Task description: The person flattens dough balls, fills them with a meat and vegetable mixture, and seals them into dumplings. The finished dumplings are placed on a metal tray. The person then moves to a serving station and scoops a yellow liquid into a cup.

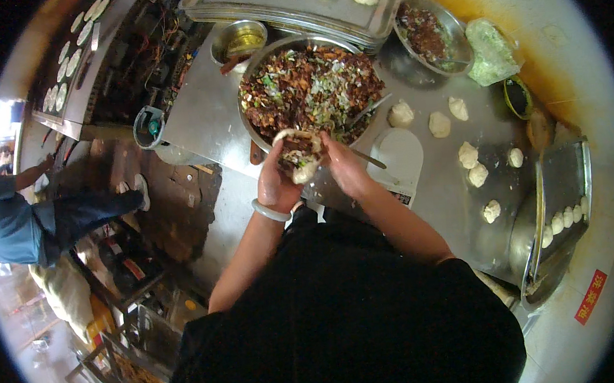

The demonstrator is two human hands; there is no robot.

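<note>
Cupped in my left hand [276, 182] is a dough wrapper [303, 171], its middle heaped with chopped brown filling and bits of green. A white bangle [271, 211] circles my left wrist. My right hand [343, 165] presses its fingers against the wrapper's right edge. Both hands are over the near rim of a large steel bowl [245, 116] of the same brown filling with chopped scallion. A metal spoon [369, 109] leans in the bowl's right side. Just right of my hands lie a white kitchen scale [399, 155] and a flat-ended stick [369, 159].
Dough pieces [439, 124] dot the steel table [435, 193] on the right. Stacked trays [272, 4] with dough balls stand behind the bowl. A smaller bowl of filling [427, 36], an oil pot [245, 38] and a bag of chopped greens [491, 53] flank it. Another person [15, 217] stands far left.
</note>
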